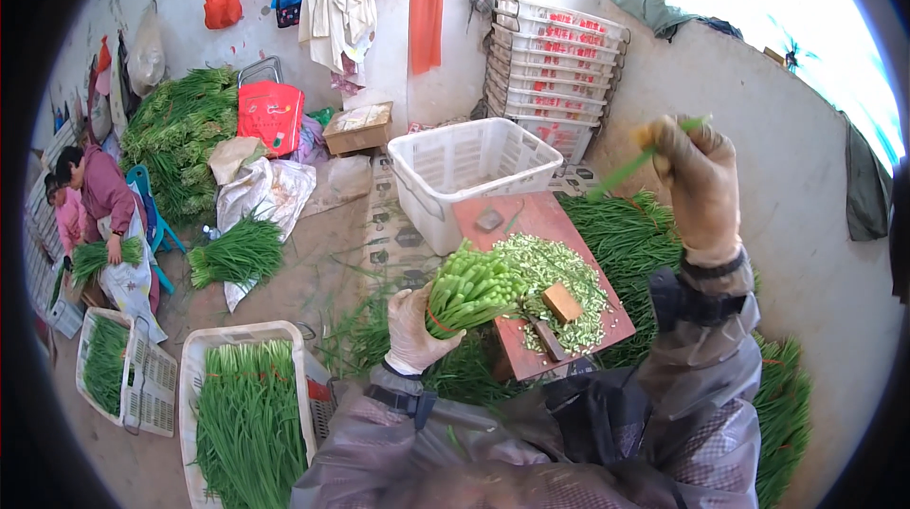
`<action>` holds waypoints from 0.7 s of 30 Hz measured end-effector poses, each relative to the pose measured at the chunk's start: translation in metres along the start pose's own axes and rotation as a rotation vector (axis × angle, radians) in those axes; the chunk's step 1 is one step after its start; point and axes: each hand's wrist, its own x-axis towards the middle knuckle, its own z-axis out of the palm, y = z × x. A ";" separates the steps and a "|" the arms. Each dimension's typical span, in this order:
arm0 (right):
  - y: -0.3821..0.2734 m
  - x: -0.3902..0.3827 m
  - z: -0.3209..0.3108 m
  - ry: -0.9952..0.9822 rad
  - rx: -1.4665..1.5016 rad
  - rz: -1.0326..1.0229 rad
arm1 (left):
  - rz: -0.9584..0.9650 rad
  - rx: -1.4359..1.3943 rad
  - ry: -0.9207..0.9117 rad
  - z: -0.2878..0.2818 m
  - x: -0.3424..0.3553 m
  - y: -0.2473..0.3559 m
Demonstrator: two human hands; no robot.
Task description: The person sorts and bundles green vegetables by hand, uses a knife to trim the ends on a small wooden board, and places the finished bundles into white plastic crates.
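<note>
In my gloved left hand (417, 331) is a bundle of chive-like green stalks (471, 289), tied with a red band, its pale ends beside the board. My gloved right hand (697, 177) is raised at the right, its fingers closed on a loose green stalk (627, 171); something yellowish by the fingers is blurred. Below lies a reddish board (607, 315), strewn with chopped pale-green stalk pieces (531, 263). On it rest a wooden block (562, 301), a dark narrow piece (547, 339) beside it, and a small grey block (489, 219).
A white plastic crate (445, 196) stands beyond the board, stacked crates (559, 59) behind it. Long green bundles lie right of the board (621, 229). A filled crate (190, 386) is at lower left. Farther left, a person (109, 187) handles greens, a smaller person (66, 215) beside them.
</note>
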 end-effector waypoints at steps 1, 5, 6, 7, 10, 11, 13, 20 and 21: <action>-0.004 -0.013 0.003 -0.317 -0.202 0.060 | 0.006 0.003 0.076 -0.002 -0.002 0.000; 0.008 -0.038 0.040 -1.079 -0.665 0.303 | -0.046 0.038 0.065 -0.007 -0.006 -0.005; 0.028 -0.041 0.049 -0.891 -0.564 0.267 | -0.043 0.049 0.063 -0.010 -0.006 -0.006; 0.047 -0.045 0.047 -0.678 -0.502 0.259 | -0.018 -0.003 0.070 0.003 -0.003 0.001; 0.093 -0.042 0.068 -0.581 -0.590 -0.197 | 0.002 -0.057 0.062 0.004 0.003 0.011; 0.101 -0.045 0.078 -0.549 -0.626 -0.251 | 0.005 -0.059 0.055 0.003 0.005 0.013; 0.110 -0.043 0.089 -0.572 -0.721 -0.200 | -0.011 -0.072 0.059 0.004 0.006 0.016; 0.102 -0.038 0.102 -0.672 -1.026 -0.240 | -0.051 -0.107 0.074 0.002 0.000 0.012; 0.107 -0.039 0.102 -0.670 -1.172 -0.402 | -0.057 -0.112 0.071 0.004 0.002 0.011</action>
